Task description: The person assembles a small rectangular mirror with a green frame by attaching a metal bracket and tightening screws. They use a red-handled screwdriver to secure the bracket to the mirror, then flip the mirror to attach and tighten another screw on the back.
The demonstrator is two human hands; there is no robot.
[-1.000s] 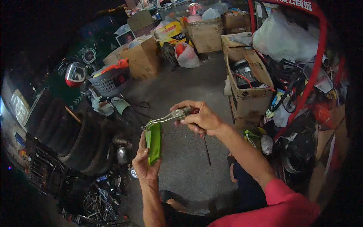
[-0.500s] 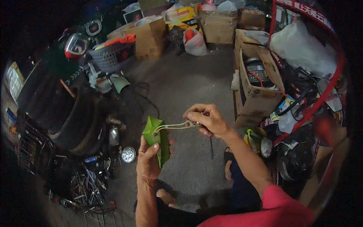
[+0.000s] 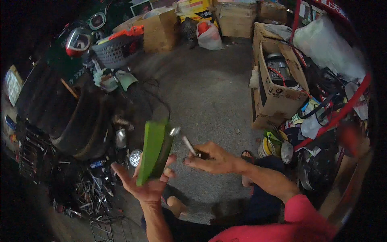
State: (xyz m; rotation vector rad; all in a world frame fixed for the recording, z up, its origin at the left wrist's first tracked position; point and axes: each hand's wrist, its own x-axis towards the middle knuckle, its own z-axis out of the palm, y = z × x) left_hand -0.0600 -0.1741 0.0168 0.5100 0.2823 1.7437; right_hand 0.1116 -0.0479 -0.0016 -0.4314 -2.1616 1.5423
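Note:
A long, angular green plastic-looking part rests upright across the palm of my left hand. The thumb is spread out to the left, and the other fingers are behind the part and at its right edge. A small shiny metal piece shows at its upper right edge. My right hand is closed, to the right of the green part and apart from it. From its fingers a thin pale rod-like piece points up and left, blurred by motion. Something dark in that grip is mostly hidden.
Tires stand at the left, with scattered hand tools below them. A round silver reflector-like disc lies near my left hand. An open cardboard box stands at the right by a red frame bar. Beyond are a grey basket and more boxes.
The green part has turned to show its long side, and my left thumb has opened away from it. My right hand has moved lower. The pale cords stretched between the hands no longer show clearly.

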